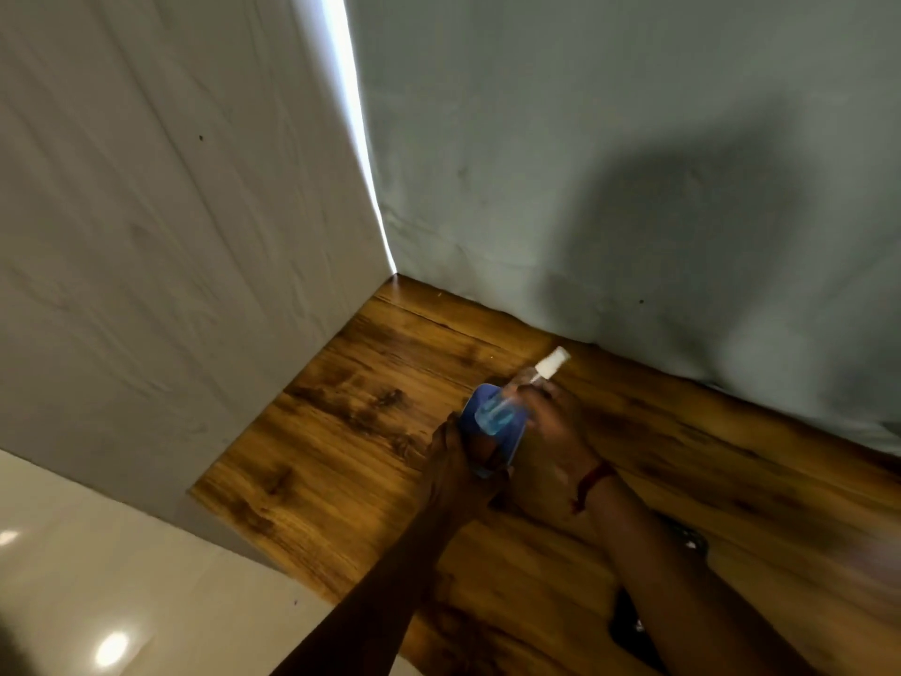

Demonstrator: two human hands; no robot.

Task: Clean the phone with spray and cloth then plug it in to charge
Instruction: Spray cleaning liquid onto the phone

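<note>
A flat blue slab with rounded corners, seemingly the phone (pixel 472 407) in a blue case, is held tilted above the wooden table (pixel 341 431). My left hand (pixel 453 461) grips its lower end. My right hand (pixel 556 422) holds a small clear spray bottle (pixel 497 414) of blue liquid, which lies across the phone's face with its white nozzle pointing up and to the right. The image is motion-blurred. No cloth can be made out.
The table sits in a corner, with a white panel (pixel 170 236) on the left and a grey wall (pixel 585 163) behind. A dark object (pixel 631 622) lies on the table under my right forearm. Glossy floor tiles (pixel 97 578) show at the lower left.
</note>
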